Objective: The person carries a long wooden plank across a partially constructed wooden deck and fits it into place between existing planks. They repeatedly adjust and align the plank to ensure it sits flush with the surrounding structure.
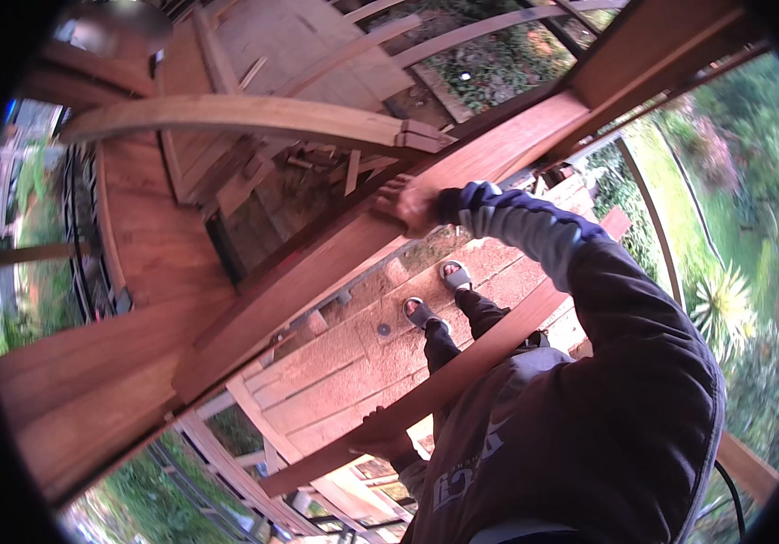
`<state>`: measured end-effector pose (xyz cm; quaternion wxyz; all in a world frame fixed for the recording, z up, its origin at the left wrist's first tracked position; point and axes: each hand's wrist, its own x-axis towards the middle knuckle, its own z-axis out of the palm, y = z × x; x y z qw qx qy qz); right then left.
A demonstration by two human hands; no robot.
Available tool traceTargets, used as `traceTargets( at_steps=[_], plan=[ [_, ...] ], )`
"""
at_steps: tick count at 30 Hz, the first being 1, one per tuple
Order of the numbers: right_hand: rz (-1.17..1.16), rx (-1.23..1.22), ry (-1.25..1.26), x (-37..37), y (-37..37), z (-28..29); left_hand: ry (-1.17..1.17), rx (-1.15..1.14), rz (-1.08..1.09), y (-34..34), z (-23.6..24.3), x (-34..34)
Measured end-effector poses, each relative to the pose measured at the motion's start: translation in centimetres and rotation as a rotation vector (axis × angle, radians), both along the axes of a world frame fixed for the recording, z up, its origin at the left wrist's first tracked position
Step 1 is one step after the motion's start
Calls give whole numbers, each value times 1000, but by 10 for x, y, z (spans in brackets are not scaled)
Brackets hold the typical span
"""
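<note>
A long reddish-brown wooden beam runs diagonally across the middle, from lower left up to the right. My right hand rests palm down on it, fingers laid across its top face, the arm coming in from the right in a dark sleeve with a striped cuff. Closer to my body, a loose wooden plank slants across in front of my legs. Around the lower left part of that plank my left hand is closed, with its fingers partly hidden by the wood.
Dusty floorboards lie beneath my sandalled feet. Beyond the beam, a curved timber crosses above boards and scrap wood. A blurred person is at upper left. Open framing stands at lower left, with garden plants at right.
</note>
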<state>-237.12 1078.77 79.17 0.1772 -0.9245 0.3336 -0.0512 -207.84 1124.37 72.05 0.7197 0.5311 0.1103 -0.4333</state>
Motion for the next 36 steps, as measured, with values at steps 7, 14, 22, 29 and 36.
traceTargets(
  at_steps=[7,14,22,29,36],
  plan=[
    [-110,-107,-198,-25,-1,-5,221,-75,216,-63,75,-22],
    [-49,-48,-210,-12,-4,-17,242,-264,183,-37,34,-30],
    [-48,-6,-121,-17,-11,-15,229,-148,242,-62,58,-29],
    [-31,92,-92,-10,-3,3,188,-368,71,-40,46,-18],
    [3,96,-7,-1,-12,9,232,-314,173,-41,51,-11]
  ],
)
